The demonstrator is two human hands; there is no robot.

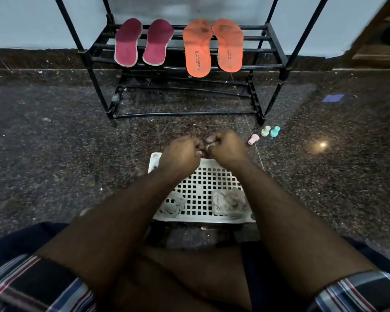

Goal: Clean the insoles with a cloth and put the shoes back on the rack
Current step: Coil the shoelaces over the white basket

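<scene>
Two magenta insoles (pixel 142 42) and two orange insoles (pixel 212 46) lie side by side on a shelf of the black metal rack (pixel 277 50). A crumpled, dirty whitish cloth (pixel 229 202) sits in the white perforated tray (pixel 203 183) on the floor in front of me. My left hand (pixel 180 154) and my right hand (pixel 226 147) hover over the tray's far edge, both curled into fists with knuckles nearly touching. I see nothing held in either fist. No shoes are in view.
A coiled white lace or band (pixel 172 204) lies in the tray's left corner. Three small pastel plugs (pixel 265 134) stand on the dark speckled floor beside the rack's right leg. A blue scrap (pixel 332 98) lies farther right. My crossed legs fill the foreground.
</scene>
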